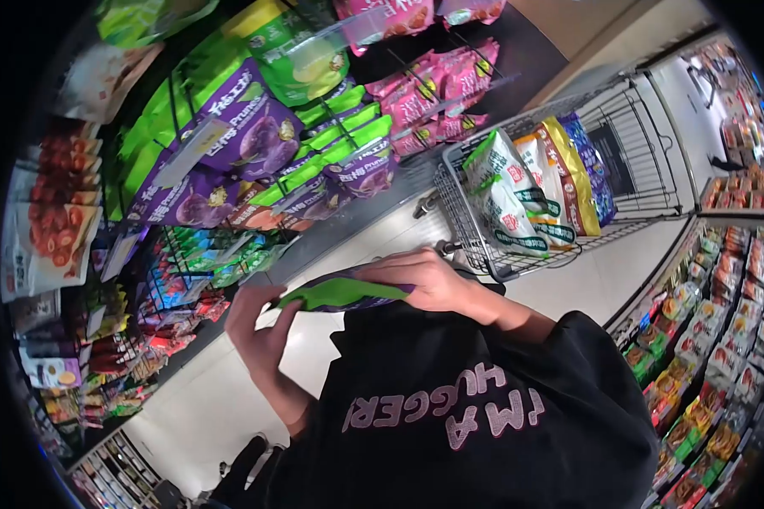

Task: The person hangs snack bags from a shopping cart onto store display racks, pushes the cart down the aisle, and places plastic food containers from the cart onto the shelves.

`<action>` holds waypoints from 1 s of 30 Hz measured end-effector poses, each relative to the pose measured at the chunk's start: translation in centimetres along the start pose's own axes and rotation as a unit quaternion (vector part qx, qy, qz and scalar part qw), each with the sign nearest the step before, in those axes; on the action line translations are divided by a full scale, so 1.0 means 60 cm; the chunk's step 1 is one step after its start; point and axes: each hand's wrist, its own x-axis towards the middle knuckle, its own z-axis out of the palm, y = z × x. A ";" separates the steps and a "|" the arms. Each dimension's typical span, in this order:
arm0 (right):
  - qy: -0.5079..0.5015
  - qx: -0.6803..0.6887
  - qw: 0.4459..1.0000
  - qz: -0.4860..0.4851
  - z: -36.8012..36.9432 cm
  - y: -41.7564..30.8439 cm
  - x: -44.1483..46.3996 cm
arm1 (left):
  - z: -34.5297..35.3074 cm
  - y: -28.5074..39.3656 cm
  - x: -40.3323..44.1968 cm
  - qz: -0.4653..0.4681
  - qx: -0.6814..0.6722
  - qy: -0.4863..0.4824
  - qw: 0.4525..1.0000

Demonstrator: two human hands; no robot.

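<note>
A green-and-purple snack bag [339, 293] lies across both my hands in front of my chest, seen mostly along its green edge. My left hand [261, 327] pinches its left end between thumb and fingers. At its right end, my right hand [429, 280] grips it, with fingers reaching over the far side. The bag's printed front is mostly hidden. Its colours resemble those of the prune bags [259, 127] hanging on the rack ahead and to the left.
A metal shopping cart [475, 242] stands ahead right, holding several bags, including a white-and-green bag [505, 195] and a gold bag [573, 170]. Pink snack packs [433, 89] hang beyond the prune bags. Packaged goods [705, 339] fill shelves at the right. Pale floor tiles [204, 407] lie below.
</note>
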 end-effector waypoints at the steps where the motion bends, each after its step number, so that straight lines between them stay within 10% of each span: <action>1: -0.005 0.008 1.000 -0.010 0.002 0.000 0.001 | -0.003 -0.010 -0.005 0.001 -0.020 -0.015 1.000; 8: 0.072 0.045 0.996 0.031 -0.003 -0.001 -0.008 | 0.048 -0.098 -0.020 -0.148 -0.392 0.042 0.907; 20: 0.295 0.348 0.857 0.238 -0.048 0.027 0.022 | 0.189 -0.128 -0.045 -0.183 -0.479 -0.167 0.842; 30: 0.230 0.275 0.903 0.236 -0.018 0.039 0.072 | 0.172 -0.132 -0.080 -0.213 -0.465 -0.113 0.852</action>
